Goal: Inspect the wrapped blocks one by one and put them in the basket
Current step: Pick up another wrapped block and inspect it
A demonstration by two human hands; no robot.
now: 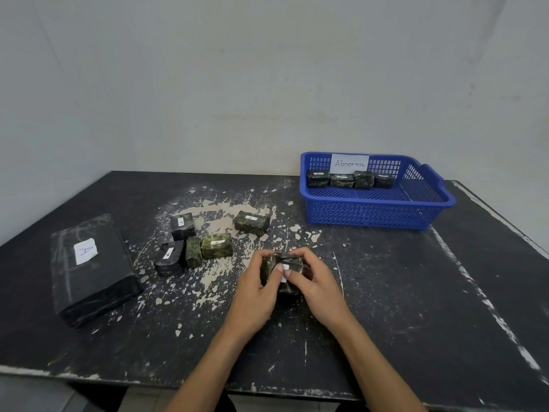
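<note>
Near table centre, my left hand (255, 289) and right hand (315, 288) clasp one wrapped block (282, 273); I should turn it slowly, checking every face.

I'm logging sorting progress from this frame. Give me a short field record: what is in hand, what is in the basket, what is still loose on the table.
in hand: one wrapped block, held by left hand and right hand together, low over the table
basket: blue basket, back right, paper tag reading "Abnormal"
blocks in basket: four, in a row along the back wall
loose small blocks: five, left of the hands
other: large black wrapped block, far left, label "A"
</note>
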